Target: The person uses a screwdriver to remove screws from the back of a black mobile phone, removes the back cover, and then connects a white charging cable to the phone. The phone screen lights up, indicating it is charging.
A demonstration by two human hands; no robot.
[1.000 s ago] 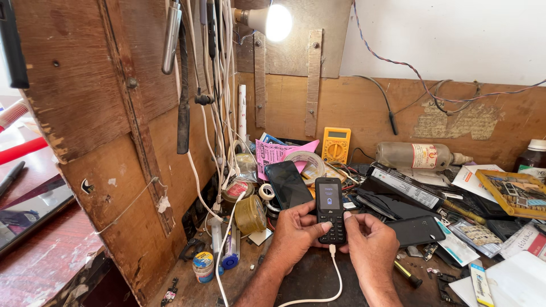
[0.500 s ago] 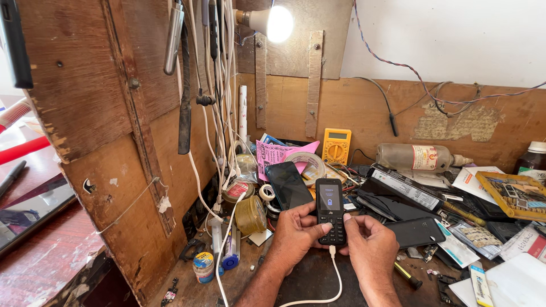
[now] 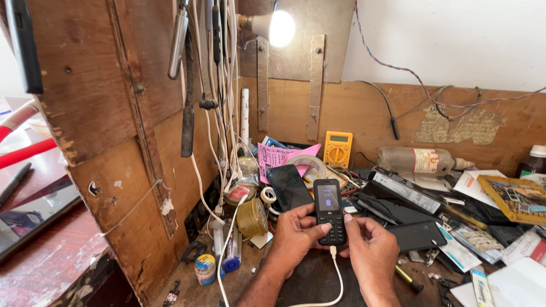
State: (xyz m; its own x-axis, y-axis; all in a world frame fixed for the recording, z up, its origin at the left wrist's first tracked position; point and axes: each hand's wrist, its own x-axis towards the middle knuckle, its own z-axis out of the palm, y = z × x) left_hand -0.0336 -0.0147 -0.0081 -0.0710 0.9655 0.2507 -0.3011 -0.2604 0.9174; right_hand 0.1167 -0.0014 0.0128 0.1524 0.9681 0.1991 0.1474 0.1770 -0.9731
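We've got the black keypad phone [image 3: 330, 211] upright over the near middle of the cluttered tabletop [image 3: 310, 281], screen lit and facing us, white cable [image 3: 336, 281] plugged into its bottom so it hangs free. Left hand [image 3: 296, 233] grips its left side, thumb on the keys; right hand [image 3: 371, 248] pinches the lower right edge, both wrists angled inward.

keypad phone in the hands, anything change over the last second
Hardly anything: both hands keep gripping the black keypad phone, left hand and right hand in the same places, white cable still plugged in below, screen lit. The yellow multimeter and clutter stayed put.
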